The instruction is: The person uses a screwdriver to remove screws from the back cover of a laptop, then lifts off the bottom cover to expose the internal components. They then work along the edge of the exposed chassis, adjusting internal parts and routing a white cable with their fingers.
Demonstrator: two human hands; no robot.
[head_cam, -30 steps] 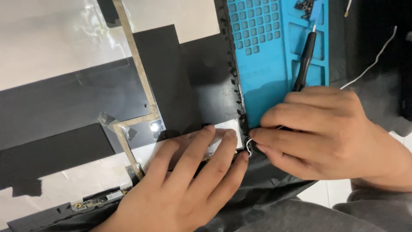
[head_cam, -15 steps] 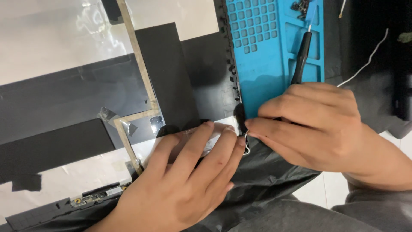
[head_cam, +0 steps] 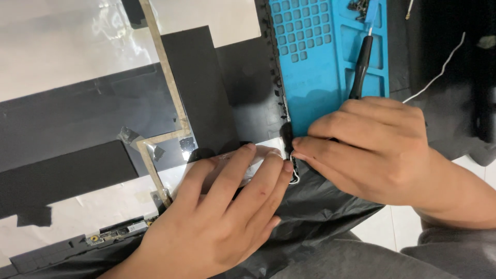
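Observation:
A large laptop display panel (head_cam: 103, 119) lies face down, its back covered in black and silver foil patches. My left hand (head_cam: 217, 217) rests flat on it, fingertips pressing a clear taped strip near the panel's right edge. My right hand (head_cam: 372, 147) pinches a thin white wire (head_cam: 294, 180) at that same edge, just beyond my left fingertips. The wire loops out below my thumb.
A tan ribbon cable (head_cam: 165, 77) runs down the panel and bends left. A blue repair mat (head_cam: 320, 67) lies to the right with a black-handled tool (head_cam: 361, 62) and small screws (head_cam: 359, 5) on it. A black plastic sheet (head_cam: 330, 212) lies underneath, with a white cable (head_cam: 439, 72) beyond it.
My left fingers have slid slightly further toward the panel's right edge. My right hand keeps its pinch on the wire at the same spot.

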